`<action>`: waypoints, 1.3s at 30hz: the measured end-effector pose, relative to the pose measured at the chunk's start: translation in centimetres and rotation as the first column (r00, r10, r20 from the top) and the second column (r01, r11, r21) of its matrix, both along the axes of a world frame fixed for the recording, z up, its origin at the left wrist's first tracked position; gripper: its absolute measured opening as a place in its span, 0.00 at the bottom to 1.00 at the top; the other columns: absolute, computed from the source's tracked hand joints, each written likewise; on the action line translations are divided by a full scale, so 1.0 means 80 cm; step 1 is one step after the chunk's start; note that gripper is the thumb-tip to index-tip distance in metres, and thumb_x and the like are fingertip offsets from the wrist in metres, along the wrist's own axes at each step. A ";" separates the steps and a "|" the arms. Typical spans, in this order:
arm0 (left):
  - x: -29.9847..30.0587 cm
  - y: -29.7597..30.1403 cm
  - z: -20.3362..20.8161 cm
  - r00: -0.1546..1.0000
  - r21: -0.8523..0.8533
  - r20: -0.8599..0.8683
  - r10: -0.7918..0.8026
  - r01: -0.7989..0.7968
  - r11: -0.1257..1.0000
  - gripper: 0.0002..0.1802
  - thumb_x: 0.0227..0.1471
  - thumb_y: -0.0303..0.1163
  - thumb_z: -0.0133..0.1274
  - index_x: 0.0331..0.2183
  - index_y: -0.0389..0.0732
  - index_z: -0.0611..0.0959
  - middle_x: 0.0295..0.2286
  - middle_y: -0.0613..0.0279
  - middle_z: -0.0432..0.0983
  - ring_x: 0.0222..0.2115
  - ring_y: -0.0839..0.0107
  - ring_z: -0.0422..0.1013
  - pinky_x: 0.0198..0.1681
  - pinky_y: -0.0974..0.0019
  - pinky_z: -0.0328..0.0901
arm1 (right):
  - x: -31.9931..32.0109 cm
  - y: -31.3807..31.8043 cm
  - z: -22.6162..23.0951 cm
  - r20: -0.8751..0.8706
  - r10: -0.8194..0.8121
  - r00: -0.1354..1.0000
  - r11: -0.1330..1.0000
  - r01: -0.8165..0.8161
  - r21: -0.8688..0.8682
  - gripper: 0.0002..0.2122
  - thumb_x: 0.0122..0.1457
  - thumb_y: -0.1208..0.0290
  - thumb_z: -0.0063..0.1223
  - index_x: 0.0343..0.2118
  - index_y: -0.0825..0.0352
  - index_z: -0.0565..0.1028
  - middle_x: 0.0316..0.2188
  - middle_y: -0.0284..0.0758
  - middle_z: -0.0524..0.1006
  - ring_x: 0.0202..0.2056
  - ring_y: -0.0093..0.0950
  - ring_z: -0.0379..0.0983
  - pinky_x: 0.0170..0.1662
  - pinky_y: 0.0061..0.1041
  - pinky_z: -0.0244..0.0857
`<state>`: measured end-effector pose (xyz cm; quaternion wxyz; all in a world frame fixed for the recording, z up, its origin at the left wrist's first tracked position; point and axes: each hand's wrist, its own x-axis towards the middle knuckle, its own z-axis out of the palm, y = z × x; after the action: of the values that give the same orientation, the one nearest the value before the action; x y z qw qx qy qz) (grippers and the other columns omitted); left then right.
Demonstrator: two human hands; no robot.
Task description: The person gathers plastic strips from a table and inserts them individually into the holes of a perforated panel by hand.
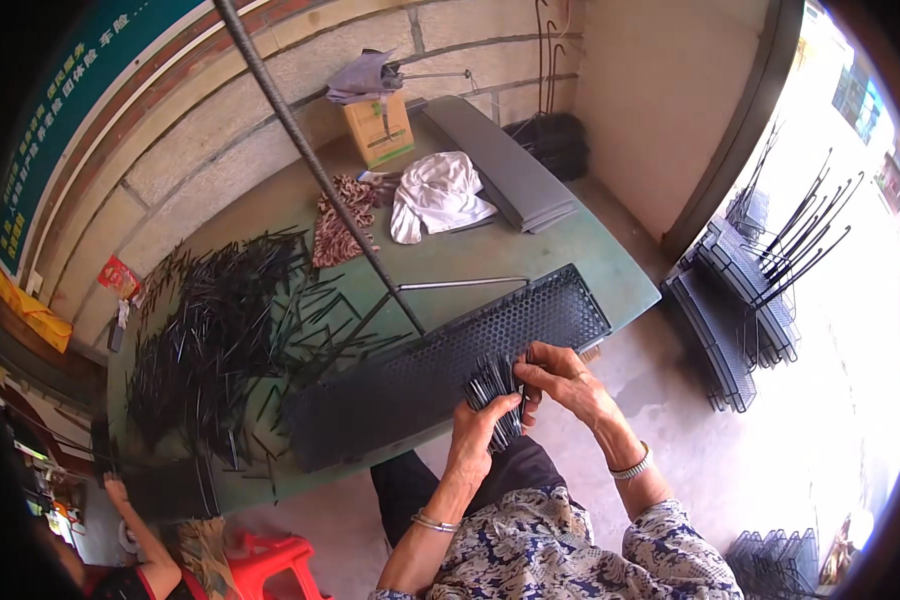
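Observation:
My left hand (pixel 478 432) is closed round a bundle of thin black strips (pixel 492 388), held over my lap at the table's near edge. My right hand (pixel 567 383) is at the bundle's right side, thumb and fingers pinched on strips there; how many is hidden. Just beyond both hands, a long black perforated metal panel (pixel 450 365) lies slantwise along the near edge of the green table (pixel 610 262). A large loose heap of similar black strips (pixel 225 340) covers the table's left part, some scattered toward the panel.
A dark ribbed rod (pixel 320 170) slants down to the panel. Farther back lie a white cloth (pixel 440 195), patterned cloth (pixel 344 222), grey boards (pixel 505 165) and a carton (pixel 378 130). Black wire racks (pixel 730 300) stand right. A co-worker's arm (pixel 145 535) and red stool (pixel 275 565) are lower left.

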<state>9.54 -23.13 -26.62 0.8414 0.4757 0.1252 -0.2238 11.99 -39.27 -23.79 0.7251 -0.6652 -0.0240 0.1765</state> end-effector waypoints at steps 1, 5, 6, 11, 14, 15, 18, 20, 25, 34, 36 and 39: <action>0.002 -0.004 0.000 1.000 0.003 -0.002 -0.001 0.001 1.000 0.10 0.46 0.27 0.57 0.34 0.35 0.80 0.24 0.58 0.78 0.20 0.71 0.75 0.23 0.71 0.69 | 0.002 -0.005 0.000 -0.002 -0.001 1.000 1.000 0.001 0.003 0.08 0.62 0.69 0.49 0.31 0.69 0.71 0.19 0.29 0.71 0.22 0.18 0.70 0.27 0.19 0.66; 0.010 -0.021 -0.004 1.000 0.024 -0.016 -0.004 0.004 1.000 0.10 0.46 0.27 0.57 0.34 0.36 0.80 0.24 0.59 0.78 0.19 0.72 0.75 0.22 0.71 0.69 | 0.011 -0.027 -0.008 0.007 0.022 1.000 0.998 -0.022 -0.053 0.07 0.62 0.71 0.49 0.34 0.70 0.71 0.21 0.29 0.72 0.23 0.19 0.71 0.28 0.19 0.66; 0.012 -0.025 -0.007 1.000 0.020 -0.015 -0.007 0.007 1.000 0.10 0.46 0.27 0.57 0.34 0.36 0.81 0.24 0.60 0.78 0.19 0.72 0.74 0.22 0.71 0.69 | 0.014 -0.032 -0.010 0.009 0.030 1.000 0.996 -0.030 -0.079 0.07 0.62 0.71 0.49 0.35 0.70 0.71 0.22 0.29 0.72 0.24 0.19 0.71 0.29 0.19 0.67; 0.021 -0.033 -0.012 0.999 0.025 -0.017 -0.045 0.045 0.999 0.09 0.46 0.28 0.57 0.33 0.36 0.81 0.23 0.59 0.79 0.20 0.72 0.75 0.22 0.72 0.69 | 0.021 -0.046 0.007 -0.011 -0.006 1.000 1.000 0.006 -0.016 0.08 0.61 0.73 0.49 0.39 0.72 0.70 0.24 0.31 0.73 0.25 0.20 0.73 0.30 0.20 0.68; 0.024 -0.036 -0.012 0.996 0.028 -0.020 -0.084 0.085 0.996 0.10 0.46 0.29 0.57 0.33 0.36 0.82 0.23 0.59 0.79 0.20 0.71 0.76 0.22 0.72 0.69 | 0.026 -0.056 -0.001 -0.048 0.040 0.998 0.999 -0.041 -0.021 0.08 0.61 0.74 0.49 0.39 0.74 0.70 0.25 0.32 0.74 0.26 0.21 0.74 0.31 0.21 0.69; 0.024 -0.037 -0.013 0.994 0.021 -0.020 -0.105 0.106 0.994 0.10 0.46 0.30 0.57 0.34 0.36 0.82 0.24 0.58 0.80 0.21 0.71 0.76 0.22 0.72 0.69 | 0.027 -0.059 -0.005 -0.051 0.062 0.997 0.997 -0.064 -0.034 0.08 0.61 0.74 0.50 0.39 0.74 0.70 0.25 0.33 0.74 0.26 0.21 0.75 0.32 0.21 0.69; 0.026 -0.040 -0.016 0.988 0.011 -0.020 -0.156 0.157 0.988 0.13 0.47 0.29 0.55 0.35 0.33 0.80 0.25 0.55 0.78 0.23 0.67 0.76 0.24 0.69 0.71 | 0.027 -0.066 -0.006 -0.008 0.091 0.996 0.989 -0.091 -0.117 0.08 0.61 0.73 0.50 0.37 0.74 0.70 0.25 0.33 0.74 0.26 0.22 0.74 0.32 0.22 0.70; 0.026 -0.042 -0.022 0.985 0.001 -0.022 -0.169 0.169 0.986 0.13 0.47 0.29 0.55 0.36 0.33 0.80 0.25 0.55 0.79 0.23 0.67 0.76 0.24 0.69 0.71 | 0.026 -0.073 -0.002 -0.013 0.099 0.995 0.987 -0.100 -0.129 0.08 0.61 0.73 0.50 0.36 0.73 0.70 0.25 0.33 0.74 0.26 0.22 0.74 0.32 0.22 0.70; 0.022 -0.048 -0.027 0.985 0.007 -0.052 -0.162 0.162 0.987 0.13 0.47 0.29 0.55 0.36 0.34 0.80 0.26 0.56 0.79 0.24 0.67 0.77 0.24 0.69 0.71 | 0.016 -0.075 0.001 -0.022 0.067 0.998 0.983 -0.070 -0.172 0.07 0.60 0.73 0.50 0.35 0.73 0.70 0.25 0.33 0.75 0.27 0.21 0.74 0.33 0.22 0.70; 0.011 -0.045 -0.037 0.985 0.036 -0.011 -0.173 0.174 0.984 0.13 0.43 0.27 0.60 0.36 0.37 0.82 0.28 0.63 0.80 0.25 0.72 0.77 0.25 0.73 0.68 | 0.008 -0.071 -0.002 0.034 0.076 0.997 0.951 -0.062 -0.303 0.06 0.60 0.74 0.50 0.34 0.73 0.70 0.25 0.33 0.75 0.28 0.21 0.75 0.32 0.21 0.70; 0.010 -0.045 -0.040 0.989 0.018 -0.013 -0.149 0.149 0.989 0.13 0.43 0.27 0.60 0.35 0.38 0.82 0.28 0.63 0.80 0.24 0.72 0.77 0.25 0.73 0.69 | 0.010 -0.070 0.001 -0.002 0.116 0.993 0.938 -0.111 -0.328 0.06 0.59 0.74 0.50 0.34 0.73 0.71 0.25 0.34 0.76 0.28 0.21 0.76 0.31 0.21 0.70; 0.010 -0.041 -0.040 0.989 -0.037 -0.100 -0.105 0.102 0.994 0.12 0.43 0.27 0.59 0.35 0.38 0.82 0.28 0.63 0.80 0.24 0.72 0.77 0.25 0.73 0.69 | 0.014 -0.065 -0.002 -0.004 0.105 0.994 0.949 -0.102 -0.300 0.06 0.59 0.74 0.51 0.34 0.73 0.71 0.25 0.34 0.76 0.28 0.22 0.76 0.31 0.21 0.70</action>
<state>10.31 -26.42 -29.78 0.8285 0.4562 0.1397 -0.2933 13.12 -44.49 -23.99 0.6054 -0.7663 -0.0360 0.2119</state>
